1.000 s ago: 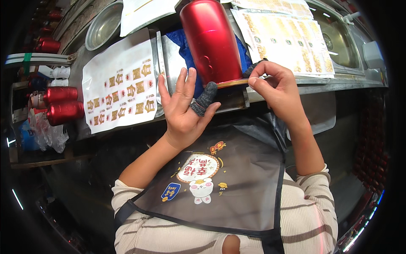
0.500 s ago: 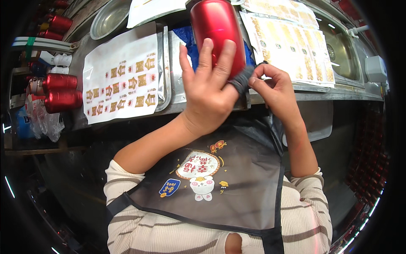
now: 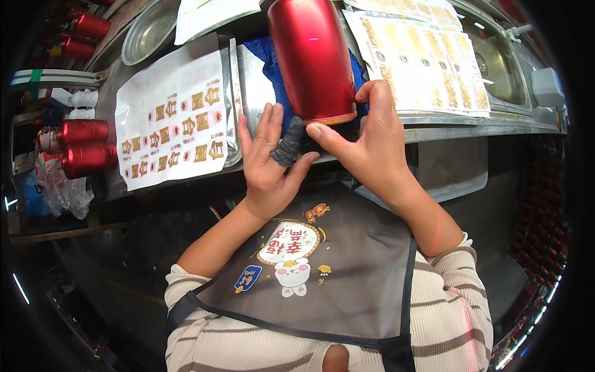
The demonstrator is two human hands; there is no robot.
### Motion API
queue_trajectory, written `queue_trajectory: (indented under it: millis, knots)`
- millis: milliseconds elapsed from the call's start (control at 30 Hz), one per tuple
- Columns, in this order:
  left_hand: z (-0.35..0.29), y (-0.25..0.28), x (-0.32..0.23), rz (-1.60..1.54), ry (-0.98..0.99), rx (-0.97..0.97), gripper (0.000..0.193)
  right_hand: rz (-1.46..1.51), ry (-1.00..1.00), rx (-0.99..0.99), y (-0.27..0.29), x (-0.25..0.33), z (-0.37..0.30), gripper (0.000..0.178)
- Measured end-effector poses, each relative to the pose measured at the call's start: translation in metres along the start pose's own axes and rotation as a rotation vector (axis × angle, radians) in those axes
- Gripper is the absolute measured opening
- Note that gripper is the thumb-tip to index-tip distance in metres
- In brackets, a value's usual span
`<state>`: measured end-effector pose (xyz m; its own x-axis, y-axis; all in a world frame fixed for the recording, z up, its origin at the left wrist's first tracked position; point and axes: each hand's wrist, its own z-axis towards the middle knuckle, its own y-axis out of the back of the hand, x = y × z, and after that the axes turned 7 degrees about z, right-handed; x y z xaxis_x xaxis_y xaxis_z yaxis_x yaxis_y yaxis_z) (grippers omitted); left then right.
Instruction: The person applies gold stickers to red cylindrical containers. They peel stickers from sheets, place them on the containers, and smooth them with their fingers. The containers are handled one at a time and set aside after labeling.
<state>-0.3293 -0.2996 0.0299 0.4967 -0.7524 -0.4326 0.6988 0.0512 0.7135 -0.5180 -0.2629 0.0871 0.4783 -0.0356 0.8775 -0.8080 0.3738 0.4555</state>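
A glossy red bottle (image 3: 313,59) lies on blue cloth (image 3: 266,53) at the table's middle, its gold-edged base toward me; its far end is cut off by the upper edge. My right hand (image 3: 378,139) grips this base, thumb at the rim and bent fingers against the right side. Left of the base is my left hand (image 3: 269,161), fingers spread and nothing held. Its forefinger wears a dark grey wrap (image 3: 288,146), close to the bottle's lower left edge. To the left lies a white sheet of gold and red stickers (image 3: 170,124); gold-patterned sticker sheets (image 3: 421,68) lie right.
A round metal bowl (image 3: 149,34) stands at the far left, and a metal sink (image 3: 496,62) is at the far right. More red bottles (image 3: 90,158) stand beyond the table's left edge, by a clear plastic bag (image 3: 62,186). A pale tray (image 3: 452,167) sits below the table edge.
My left hand has come off the bottle and moved down to the left, its wrapped finger leaving my right hand's pinch. My right hand has moved left onto the bottle's base.
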Motion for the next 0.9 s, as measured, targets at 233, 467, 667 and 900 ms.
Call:
queue_trajectory:
  millis: [233, 467, 667, 900]
  knots:
    - [0.008, 0.002, -0.002, 0.055, -0.063, 0.010, 0.039, 0.088, 0.017, -0.001, -0.001, -0.008, 0.001, 0.058]
    - [0.019, 0.006, -0.005, 0.102, -0.113, 0.001, 0.037, 0.186, -0.006, 0.024, 0.002, -0.010, 0.001, 0.048]
    - [0.033, 0.006, -0.011, 0.135, -0.122, -0.026, 0.044, 0.322, -0.105, 0.084, 0.006, -0.012, 0.000, 0.035]
    - [0.051, 0.003, 0.011, 0.028, 0.018, 0.094, 0.085, 0.542, -0.180, 0.099, 0.012, -0.018, -0.004, 0.028]
